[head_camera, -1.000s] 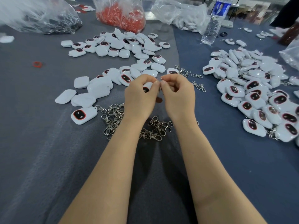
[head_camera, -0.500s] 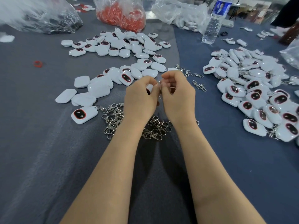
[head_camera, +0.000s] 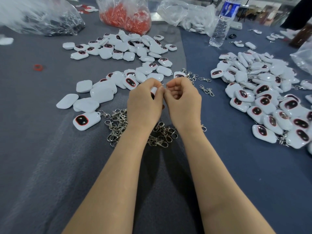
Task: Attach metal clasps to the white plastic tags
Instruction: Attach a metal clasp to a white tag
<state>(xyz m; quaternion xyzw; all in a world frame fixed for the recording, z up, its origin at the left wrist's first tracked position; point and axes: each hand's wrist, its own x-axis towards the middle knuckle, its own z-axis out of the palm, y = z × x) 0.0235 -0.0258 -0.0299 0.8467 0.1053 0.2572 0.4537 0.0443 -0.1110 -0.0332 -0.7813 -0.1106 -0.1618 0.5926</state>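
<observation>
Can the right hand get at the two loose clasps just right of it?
Probably yes: the loose clasps lie on bare cloth close beside the right hand, nothing between. But its fingers pinch a metal ring at the tag in the left hand, so it must let go first.

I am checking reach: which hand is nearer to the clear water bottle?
Right. The right hand, pinching a metal clasp, is left of the water bottle and closer to the person; the left hand, holding a white tag, is farther left.
</observation>
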